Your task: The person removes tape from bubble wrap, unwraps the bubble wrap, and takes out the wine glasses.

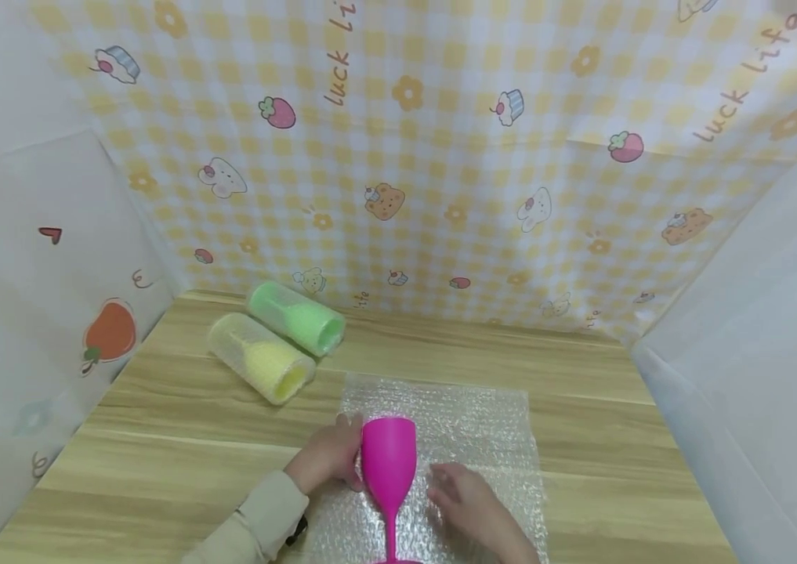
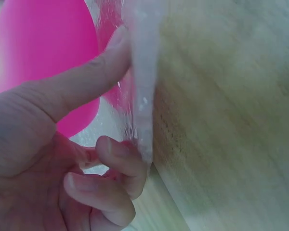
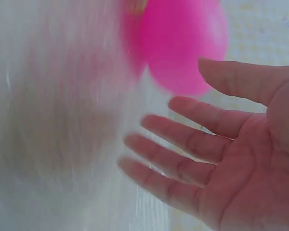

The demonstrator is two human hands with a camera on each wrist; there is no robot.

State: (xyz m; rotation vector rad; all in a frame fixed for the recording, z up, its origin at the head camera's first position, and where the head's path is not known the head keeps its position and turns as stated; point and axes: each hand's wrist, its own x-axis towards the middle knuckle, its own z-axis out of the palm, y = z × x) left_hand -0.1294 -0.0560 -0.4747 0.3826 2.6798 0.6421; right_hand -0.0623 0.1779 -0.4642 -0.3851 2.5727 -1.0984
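A bright pink goblet (image 1: 389,458) lies on a sheet of clear bubble wrap (image 1: 472,407), its bowl pointing away from me and its stem toward me. My left hand (image 1: 335,452) is at the left side of the bowl. In the left wrist view, its thumb (image 2: 86,82) reaches past the goblet toward the wrap, and its loosely bent fingers (image 2: 103,195) are by the wrap's edge. Whether they touch the wrap or the bowl is hard to tell. My right hand (image 1: 472,501) is over the wrap, right of the goblet, fingers spread and holding nothing.
Two wrapped goblets, one yellow (image 1: 257,356) and one green (image 1: 297,317), lie side by side at the back left of the wooden table (image 1: 603,439). A patterned cloth (image 1: 440,157) hangs behind the table, with pale sheets at both sides.
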